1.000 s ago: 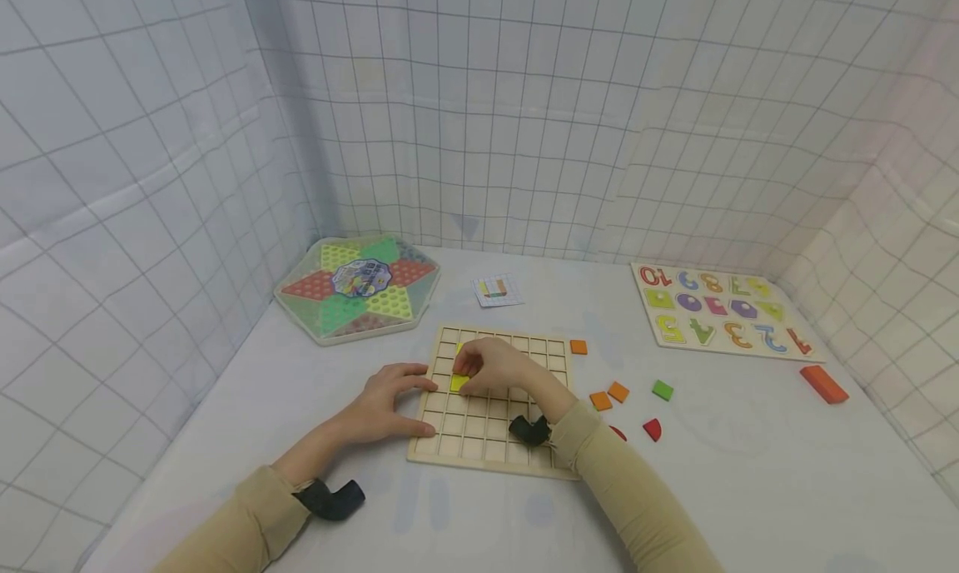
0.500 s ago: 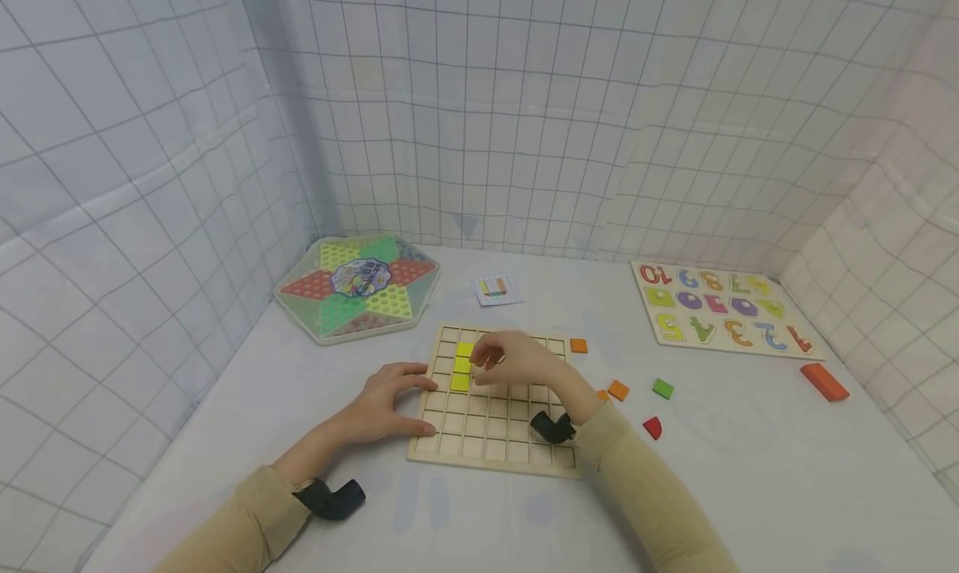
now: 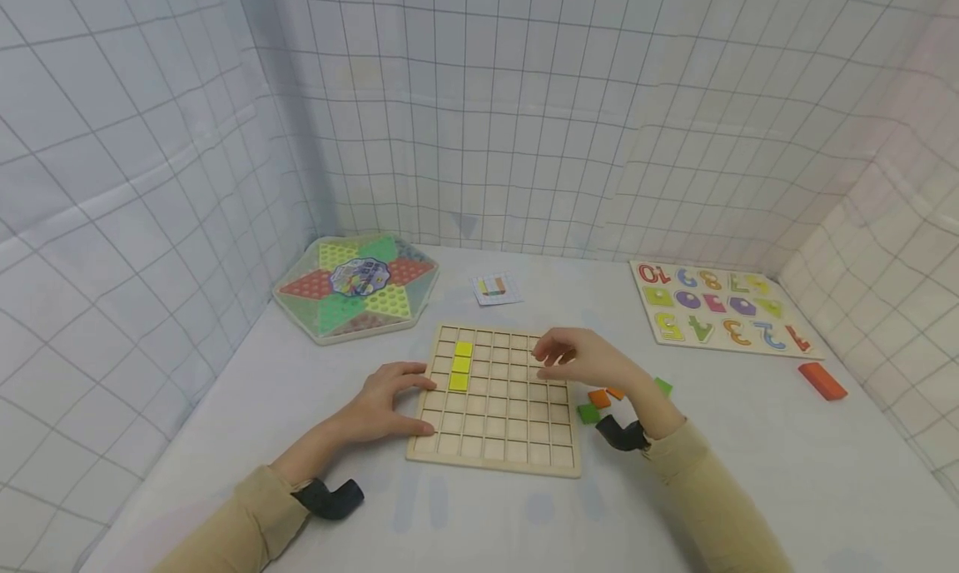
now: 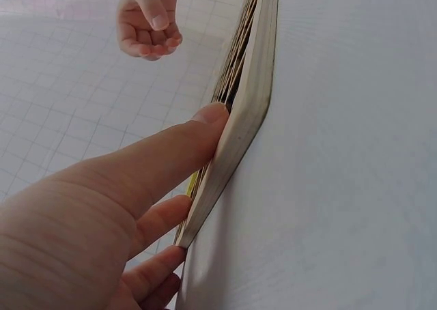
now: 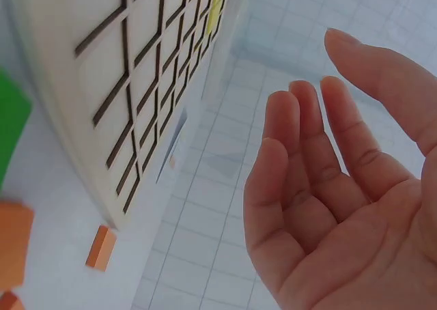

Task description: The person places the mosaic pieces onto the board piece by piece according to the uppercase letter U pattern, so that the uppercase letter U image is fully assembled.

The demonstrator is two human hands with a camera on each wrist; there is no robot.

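A wooden grid board (image 3: 494, 427) lies on the table, with three yellow square tiles (image 3: 460, 364) in a column in its upper left cells. My left hand (image 3: 384, 402) rests at the board's left side; in the left wrist view its thumb and fingertips touch the board's edge (image 4: 254, 95). Over the board's right part hovers my right hand (image 3: 588, 359), its fingers loosely bent. Nothing shows between its fingers and thumb (image 5: 382, 71) in the right wrist view. Right of the board lie orange tiles (image 3: 598, 399) and a green tile (image 3: 588, 414), near my right wrist.
Another green tile (image 3: 663, 386) is partly covered by my right wrist. A small pattern card (image 3: 496, 289) lies behind the board. A hexagonal Chinese checkers set (image 3: 360, 278) stands back left. Back right are a number puzzle board (image 3: 680, 300) and a red-orange block (image 3: 822, 381).
My right hand has left the yellow tiles and moved right across the board, uncovering the column. The left hand has stayed in place.
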